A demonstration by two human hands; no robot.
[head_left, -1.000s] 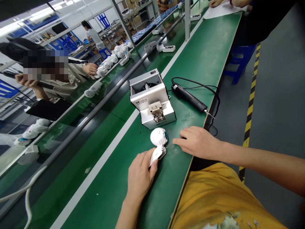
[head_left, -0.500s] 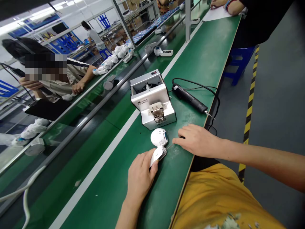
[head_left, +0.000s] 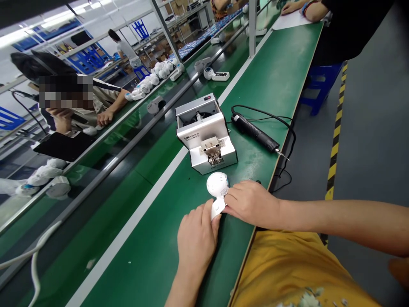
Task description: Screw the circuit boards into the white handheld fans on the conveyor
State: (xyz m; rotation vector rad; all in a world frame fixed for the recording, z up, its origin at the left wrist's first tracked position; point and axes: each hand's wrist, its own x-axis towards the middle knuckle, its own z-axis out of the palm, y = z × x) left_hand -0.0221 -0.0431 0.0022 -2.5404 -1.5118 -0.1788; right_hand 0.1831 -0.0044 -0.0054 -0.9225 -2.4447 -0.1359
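A small white device with a round head (head_left: 217, 184) and a flat base lies on the green bench (head_left: 275, 81) just in front of me. My left hand (head_left: 197, 238) grips its base from below. My right hand (head_left: 251, 203) rests against the base's right side, fingertips touching it. Whether the thin metal tool seen earlier is still in my right hand is hidden by the fingers. A grey screw feeder box (head_left: 206, 134) stands right behind the device.
A black electric screwdriver (head_left: 255, 133) with its cable lies right of the feeder, near the bench edge. A conveyor with more white devices (head_left: 150, 81) runs on the left. A person sits across it; another person's hands rest on paper (head_left: 289, 19) far ahead.
My right hand moved left from the bench surface to the device's base and now touches it. My left hand kept its grip. White devices on the conveyor have drifted along.
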